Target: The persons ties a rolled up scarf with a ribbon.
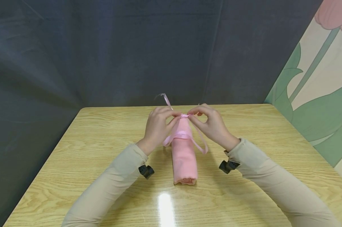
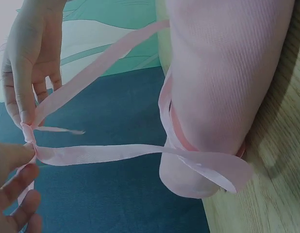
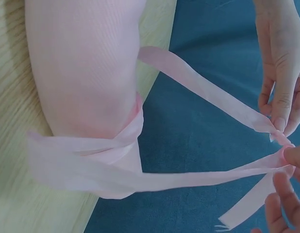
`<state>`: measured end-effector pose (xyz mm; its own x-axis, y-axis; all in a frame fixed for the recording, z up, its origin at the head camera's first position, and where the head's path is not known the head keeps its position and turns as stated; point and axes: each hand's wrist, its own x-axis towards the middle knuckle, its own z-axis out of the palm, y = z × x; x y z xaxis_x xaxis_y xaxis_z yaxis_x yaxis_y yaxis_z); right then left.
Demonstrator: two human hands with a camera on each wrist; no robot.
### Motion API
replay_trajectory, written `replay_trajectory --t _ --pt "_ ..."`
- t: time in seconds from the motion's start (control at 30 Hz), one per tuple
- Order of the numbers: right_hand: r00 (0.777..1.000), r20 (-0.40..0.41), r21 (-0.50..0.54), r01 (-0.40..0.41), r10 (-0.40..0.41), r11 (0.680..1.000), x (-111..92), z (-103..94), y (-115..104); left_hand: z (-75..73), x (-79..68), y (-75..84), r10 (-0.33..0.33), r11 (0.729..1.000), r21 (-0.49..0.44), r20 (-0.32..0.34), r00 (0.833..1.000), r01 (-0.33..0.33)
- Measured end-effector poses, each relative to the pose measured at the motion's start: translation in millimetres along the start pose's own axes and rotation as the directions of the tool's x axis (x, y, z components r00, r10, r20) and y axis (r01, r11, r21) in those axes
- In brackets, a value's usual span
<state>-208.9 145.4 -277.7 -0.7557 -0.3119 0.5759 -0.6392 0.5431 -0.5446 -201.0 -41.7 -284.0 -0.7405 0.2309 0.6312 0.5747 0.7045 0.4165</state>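
A rolled pink cloth (image 1: 185, 160) lies lengthwise on the wooden table, with a light pink ribbon (image 1: 182, 135) around it. Both hands are above the roll's far part. My left hand (image 1: 157, 124) pinches the ribbon between thumb and forefinger; my right hand (image 1: 212, 124) pinches it close beside. Between the fingertips the ribbon is twisted into a small knot (image 2: 28, 133), seen in the left wrist view. From there, two ribbon lengths (image 3: 203, 94) stretch back to the roll (image 3: 87, 63). A frayed ribbon end (image 3: 232, 218) hangs loose below the right hand (image 3: 288, 179).
The wood-grain table (image 1: 103, 148) reaches a dark curtain (image 1: 159, 53) at its far edge. On the right stands a panel painted with a tulip (image 1: 315, 72). Small black cameras (image 1: 146, 171) are strapped at both wrists, over beige sleeves (image 1: 108, 186).
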Motion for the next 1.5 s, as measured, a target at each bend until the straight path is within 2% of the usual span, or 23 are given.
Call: replay_trajectory --t 0.23,0.4,0.77,1.5 --pt "0.999 -0.015 -0.023 0.031 -0.032 0.999 -0.8 0.2 2.1 2.9 -0.7 -1.9 0.013 0.999 0.03 -0.042 0.999 -0.011" --pt "0.999 -0.008 -0.044 0.034 -0.035 0.998 -0.7 0.1 3.1 3.0 -1.1 -2.2 -0.004 0.999 0.031 -0.035 0.999 0.005" --pt "0.999 0.009 -0.076 0.041 -0.04 0.996 -0.8 -0.6 5.9 1.8 -1.2 -3.3 0.006 0.999 0.032 0.019 1.0 -0.007" --pt "0.999 -0.003 -0.095 0.048 -0.049 0.994 -1.3 -2.0 8.9 0.8 -1.8 -4.8 -0.004 1.0 0.011 0.02 1.0 0.003"
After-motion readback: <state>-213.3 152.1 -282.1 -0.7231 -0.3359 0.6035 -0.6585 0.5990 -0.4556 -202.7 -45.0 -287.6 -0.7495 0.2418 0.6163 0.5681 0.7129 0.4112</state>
